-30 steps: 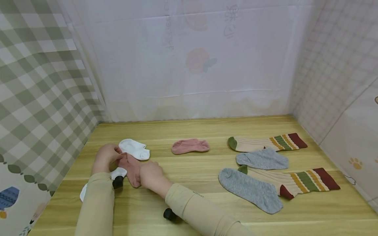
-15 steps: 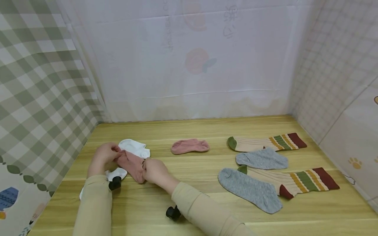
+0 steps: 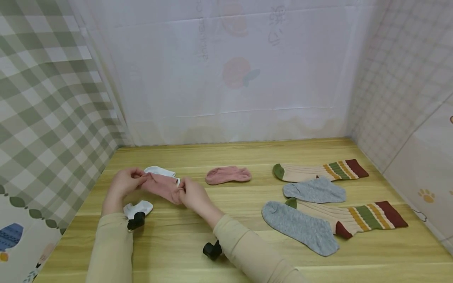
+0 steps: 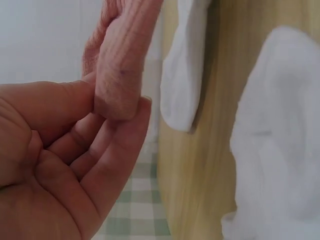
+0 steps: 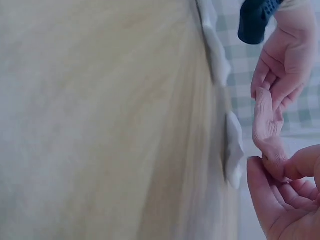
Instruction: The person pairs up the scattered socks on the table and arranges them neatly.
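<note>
A pink sock (image 3: pixel 161 185) is stretched between both hands, held up off the table. My left hand (image 3: pixel 124 184) pinches one end between thumb and fingers, seen close in the left wrist view with the sock's tip (image 4: pixel 120 95). At the other end, my right hand (image 3: pixel 194 195) pinches the fabric; in the right wrist view both hands hold the sock (image 5: pixel 268 122). Behind it lies a white sock (image 3: pixel 159 170), partly covered by the pink one in the head view. A second white sock (image 3: pixel 139 209) lies by the left wrist, partly hidden by the left arm.
Another pink sock (image 3: pixel 228 175) lies at the middle back of the wooden table (image 3: pixel 198 251). To the right are two striped socks (image 3: pixel 368 217) and two grey socks (image 3: pixel 301 227), overlapping. Fabric walls (image 3: pixel 233 118) enclose the back and sides.
The pink sock has been lifted and turned more level, its right end rising. My right hand has moved up and slightly right; the left has shifted slightly left. The near white sock shows more.
</note>
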Demonstrator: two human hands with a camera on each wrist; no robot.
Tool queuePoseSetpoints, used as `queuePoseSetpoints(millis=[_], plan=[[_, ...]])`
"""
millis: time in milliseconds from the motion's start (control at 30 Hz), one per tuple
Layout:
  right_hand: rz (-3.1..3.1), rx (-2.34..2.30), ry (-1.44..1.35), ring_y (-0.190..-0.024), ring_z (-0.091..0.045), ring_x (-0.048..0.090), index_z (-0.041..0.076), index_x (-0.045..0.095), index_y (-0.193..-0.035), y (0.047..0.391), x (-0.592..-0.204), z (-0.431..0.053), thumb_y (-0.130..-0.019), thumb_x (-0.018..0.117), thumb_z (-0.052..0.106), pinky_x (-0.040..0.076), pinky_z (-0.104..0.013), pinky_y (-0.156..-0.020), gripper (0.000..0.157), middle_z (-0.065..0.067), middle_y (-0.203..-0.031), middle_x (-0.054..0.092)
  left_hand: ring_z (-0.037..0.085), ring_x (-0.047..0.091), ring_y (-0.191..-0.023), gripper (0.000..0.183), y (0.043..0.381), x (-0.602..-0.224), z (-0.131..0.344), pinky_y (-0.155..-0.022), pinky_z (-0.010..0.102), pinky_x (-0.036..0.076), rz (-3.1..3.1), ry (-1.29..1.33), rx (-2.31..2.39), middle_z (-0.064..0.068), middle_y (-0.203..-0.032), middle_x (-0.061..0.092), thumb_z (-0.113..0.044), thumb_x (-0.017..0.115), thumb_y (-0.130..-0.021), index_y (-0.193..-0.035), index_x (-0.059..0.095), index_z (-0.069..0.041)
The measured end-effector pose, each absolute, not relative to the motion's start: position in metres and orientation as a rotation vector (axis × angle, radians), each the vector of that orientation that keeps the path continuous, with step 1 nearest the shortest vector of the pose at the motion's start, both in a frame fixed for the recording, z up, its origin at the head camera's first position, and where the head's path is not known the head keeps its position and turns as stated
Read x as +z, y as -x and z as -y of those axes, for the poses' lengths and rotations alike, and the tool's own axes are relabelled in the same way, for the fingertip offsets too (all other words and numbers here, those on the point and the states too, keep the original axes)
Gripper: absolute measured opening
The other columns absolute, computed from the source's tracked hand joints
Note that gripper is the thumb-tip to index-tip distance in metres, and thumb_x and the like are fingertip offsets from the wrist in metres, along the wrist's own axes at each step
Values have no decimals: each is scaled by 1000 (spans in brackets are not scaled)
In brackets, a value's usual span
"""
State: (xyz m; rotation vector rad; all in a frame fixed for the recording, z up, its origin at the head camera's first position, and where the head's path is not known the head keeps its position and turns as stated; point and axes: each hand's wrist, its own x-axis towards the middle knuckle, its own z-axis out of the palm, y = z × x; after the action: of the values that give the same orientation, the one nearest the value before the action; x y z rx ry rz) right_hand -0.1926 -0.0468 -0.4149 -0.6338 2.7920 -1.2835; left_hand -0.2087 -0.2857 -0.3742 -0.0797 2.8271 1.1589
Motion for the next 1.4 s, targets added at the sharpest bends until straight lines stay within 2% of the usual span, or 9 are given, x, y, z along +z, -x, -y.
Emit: queuePoseSetpoints(millis=[200, 400, 567, 833, 1100, 1400], plan=[[-2768, -1418, 591, -65, -10, 53, 3, 58, -102, 198, -409, 38, -95, 57, -1, 44, -21, -57, 8, -9, -91, 66, 12, 57, -77, 32, 208, -371, 278, -65, 24, 48, -2872, 97, 1200, 11, -92, 69, -19, 66, -96, -111, 64, 9], [-2760, -1452, 521, -74, -12, 59, 4, 60, -107, 202, -407, 29, -97, 59, 1, 49, -20, -61, 11, -9, -96, 66, 11, 56, -77, 31, 208, -372, 269, -64, 20, 47, -2924, 124, 1291, 13, -94, 69, -18, 67, -95, -110, 66, 9], [-2738, -1468, 475, -81, -15, 61, 5, 61, -108, 204, -406, 21, -97, 59, 1, 50, -23, -65, 12, -8, -98, 65, 14, 57, -79, 28, 207, -374, 260, -63, 19, 46, -2983, 122, 1321, 16, -94, 69, -14, 67, -94, -108, 67, 10], [-2787, -1505, 507, -85, -20, 62, 2, 61, -106, 210, -408, 5, -95, 61, -3, 52, -28, -70, 12, -11, -98, 65, 30, 60, -89, 24, 207, -377, 239, -69, 29, 46, -3070, 136, 1330, 20, -96, 68, -16, 66, -95, -105, 68, 6], [-2814, -1457, 484, -88, -21, 64, 3, 61, -105, 216, -409, -16, -96, 60, -2, 53, -32, -74, 11, -11, -100, 65, 31, 63, -87, 20, 208, -383, 216, -67, 27, 47, -3101, 108, 1420, 19, -94, 69, -15, 67, -95, -102, 69, 4], [-2839, -1397, 487, -86, -21, 64, 3, 64, -104, 222, -405, -47, -96, 59, -2, 54, -32, -73, 11, -9, -96, 67, 26, 65, -85, 19, 211, -385, 191, -65, 20, 49, -3010, 46, 1539, 16, -94, 70, -15, 68, -95, -101, 69, 3]])
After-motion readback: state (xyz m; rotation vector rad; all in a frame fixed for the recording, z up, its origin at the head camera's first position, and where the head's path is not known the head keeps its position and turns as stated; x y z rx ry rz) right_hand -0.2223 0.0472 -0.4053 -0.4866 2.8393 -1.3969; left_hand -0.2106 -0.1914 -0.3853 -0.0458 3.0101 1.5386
